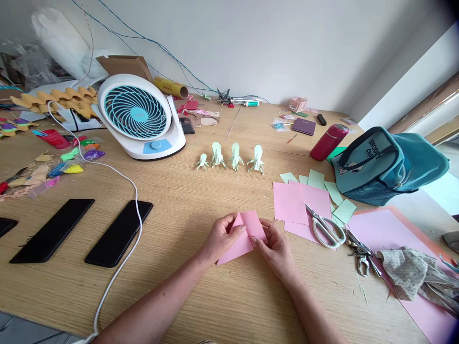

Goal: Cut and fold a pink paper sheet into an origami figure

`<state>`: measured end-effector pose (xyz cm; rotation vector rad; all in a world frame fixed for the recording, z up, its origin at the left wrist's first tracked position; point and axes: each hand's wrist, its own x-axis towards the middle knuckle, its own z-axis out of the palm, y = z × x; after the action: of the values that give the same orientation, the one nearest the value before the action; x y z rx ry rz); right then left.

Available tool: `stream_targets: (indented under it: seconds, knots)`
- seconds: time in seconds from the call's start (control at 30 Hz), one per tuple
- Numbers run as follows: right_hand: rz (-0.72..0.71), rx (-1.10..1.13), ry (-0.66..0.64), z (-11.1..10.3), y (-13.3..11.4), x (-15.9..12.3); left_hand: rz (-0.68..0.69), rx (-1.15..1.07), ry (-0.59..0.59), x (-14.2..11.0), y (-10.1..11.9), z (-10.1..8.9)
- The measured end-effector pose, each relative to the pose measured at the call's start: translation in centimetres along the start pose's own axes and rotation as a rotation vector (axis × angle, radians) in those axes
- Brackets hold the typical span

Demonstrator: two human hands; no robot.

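A small sheet of pink paper (236,246), creased and partly folded, is held between both hands just above the wooden table. My left hand (224,236) pinches its left side, thumb on top and fingers behind. On the right edge, my right hand (276,246) grips the paper with its thumb pressed on the front near the middle. Beyond the hands stand several pale green folded-paper figures (235,156) in a row. To the right lie pink paper squares (289,201) and green paper pieces (316,179), with white-handled scissors (328,230) resting partly on the pink ones.
A white fan (143,117) stands at the back left. Two black phone-like slabs (116,236) and a white cable (124,260) lie on the left. Keys (362,251), a grey cloth (405,272), a red flask (329,142) and a teal bag (387,165) are on the right.
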<state>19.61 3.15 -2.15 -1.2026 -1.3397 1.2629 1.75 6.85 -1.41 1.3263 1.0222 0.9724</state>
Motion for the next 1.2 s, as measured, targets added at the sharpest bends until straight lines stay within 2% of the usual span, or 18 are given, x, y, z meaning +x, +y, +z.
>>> stream_targets:
  seconds: [0.13,0.33,0.6,0.7,0.8,0.9,1.0,1.2]
  knots:
    - [0.002,-0.094,-0.012,-0.1,-0.6,0.0,-0.022,-0.080,0.078,-0.1,0.3,0.2]
    - [-0.007,0.029,-0.019,-0.1,-0.3,0.2,-0.021,-0.143,0.161,-0.1,0.8,0.1]
    - [-0.035,0.126,0.181,-0.4,-0.3,0.2,0.217,0.007,0.113,0.0,1.5,-0.5]
    - [-0.040,0.155,0.209,-0.4,-1.0,-0.1,0.231,-0.042,0.117,-0.3,1.7,-0.6]
    - [-0.149,0.162,0.260,-0.6,-1.6,-0.2,0.219,-0.151,0.090,-0.5,2.1,-0.4]
    - [-0.256,0.120,0.315,-0.7,-1.8,-0.3,0.309,-0.164,0.110,-0.7,2.5,-0.2]
    - [-0.293,0.110,0.299,-0.8,-1.5,-0.3,0.382,-0.161,0.123,-0.7,2.8,-0.1]
    - [-0.333,0.102,0.234,-1.2,-1.4,-0.2,0.427,-0.158,0.076,-0.5,2.2,-0.4]
